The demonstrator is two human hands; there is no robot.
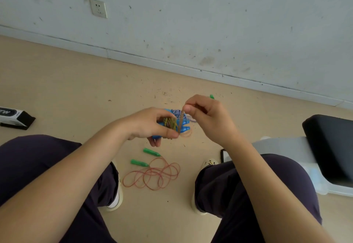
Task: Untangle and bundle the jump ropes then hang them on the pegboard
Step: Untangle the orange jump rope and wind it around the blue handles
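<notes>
My left hand (150,124) grips a small bundle of yellow-green cord (170,123) above the floor. My right hand (208,116) pinches a taut strand (181,120) that runs up from that bundle. Right behind the hands, a blue-handled jump rope (184,123) with blue-and-white cord lies on the floor. Lower down, between my feet, lies a jump rope with two green handles (151,152) and a loose coil of red cord (152,176). Another green handle tip (212,96) shows behind my right hand.
A black-and-white box (15,117) lies on the floor at the left. A black cushion (332,147) on a white plastic bin (298,158) stands at the right. The wall with a socket (98,8) runs along the back. My knees frame the view.
</notes>
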